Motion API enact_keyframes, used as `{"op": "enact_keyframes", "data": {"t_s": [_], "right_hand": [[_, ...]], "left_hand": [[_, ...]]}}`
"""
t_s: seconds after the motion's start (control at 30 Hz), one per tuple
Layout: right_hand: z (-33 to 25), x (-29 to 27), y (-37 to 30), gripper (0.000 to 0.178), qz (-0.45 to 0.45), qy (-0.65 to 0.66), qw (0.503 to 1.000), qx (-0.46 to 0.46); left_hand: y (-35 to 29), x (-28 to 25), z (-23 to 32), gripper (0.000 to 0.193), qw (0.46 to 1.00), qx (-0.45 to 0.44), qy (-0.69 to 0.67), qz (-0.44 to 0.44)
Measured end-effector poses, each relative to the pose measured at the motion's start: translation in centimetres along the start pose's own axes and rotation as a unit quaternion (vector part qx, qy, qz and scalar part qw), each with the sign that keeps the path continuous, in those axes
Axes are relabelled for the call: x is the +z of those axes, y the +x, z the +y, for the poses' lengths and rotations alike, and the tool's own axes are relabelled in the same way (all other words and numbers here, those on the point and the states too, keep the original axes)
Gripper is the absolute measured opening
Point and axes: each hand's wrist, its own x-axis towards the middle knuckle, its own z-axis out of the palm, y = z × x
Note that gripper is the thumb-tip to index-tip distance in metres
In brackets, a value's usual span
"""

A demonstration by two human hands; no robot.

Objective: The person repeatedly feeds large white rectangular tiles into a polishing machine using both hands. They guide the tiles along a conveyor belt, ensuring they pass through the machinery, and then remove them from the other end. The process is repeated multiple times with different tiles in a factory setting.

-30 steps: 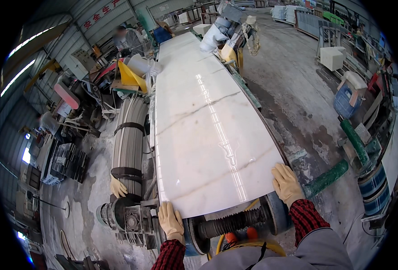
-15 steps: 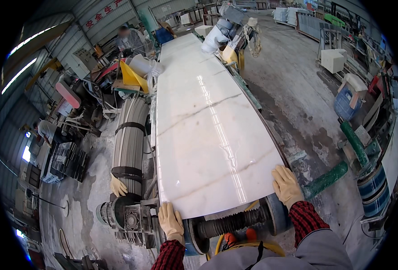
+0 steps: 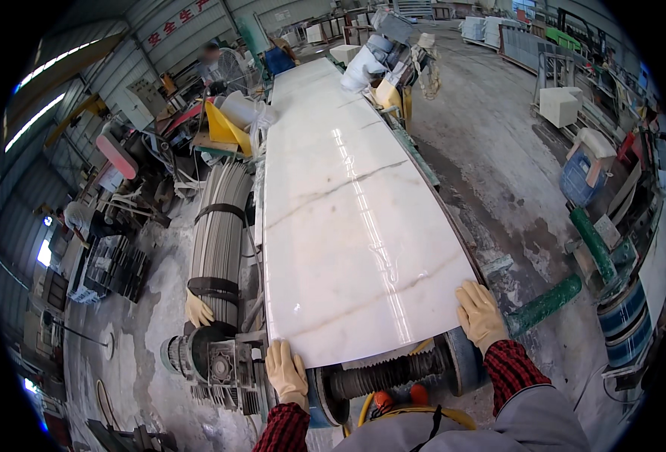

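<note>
My view has turned slightly; the glossy white veined stone slab (image 3: 318,256) stays put, stretching toward twelve o'clock. My cream-gloved left hand (image 3: 285,373) at seven and right hand (image 3: 482,315) at four rest, fingers outstretched, on its edges; I judge it steady.

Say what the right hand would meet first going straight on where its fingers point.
Likely the white slab: the right hand, pointing forward and slightly left, sits at its near right corner; depth is unclear.
</note>
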Motion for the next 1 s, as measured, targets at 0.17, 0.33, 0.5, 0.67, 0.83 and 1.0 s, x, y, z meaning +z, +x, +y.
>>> {"op": "enact_keyframes", "data": {"t_s": [0.17,0.33,0.5,0.67,0.83,1.0], "right_hand": [[0.4,0.5,-0.7,0.04,0.006,-0.009,1.0,-0.002],[0.2,0.3,-0.8,0.042,0.011,-0.016,1.0,-0.011],[0.0,-0.2,-0.8,0.042,0.003,-0.006,1.0,-0.014],[0.9,0.8,-2.1,0.041,-0.007,0.001,1.0,0.005],[2.5,2.5,-3.2,0.055,-0.08,-0.024,0.996,0.038],[4.0,3.5,-4.2,0.055,-0.063,-0.042,0.997,-0.01]], "left_hand": [[-0.2,0.0,0.1,0.055,1.0,-0.003,0.0,0.0],[-0.3,-0.1,0.3,0.053,1.0,-0.006,-0.005,0.0],[-0.3,-0.6,0.5,0.054,1.0,-0.008,-0.015,-0.001],[-0.1,-0.9,1.2,0.051,0.999,-0.028,-0.004,-0.028],[-0.3,-1.5,1.6,0.049,0.998,-0.028,0.009,0.054],[-0.6,-2.3,1.9,0.046,0.996,-0.013,-0.006,0.083]]}}
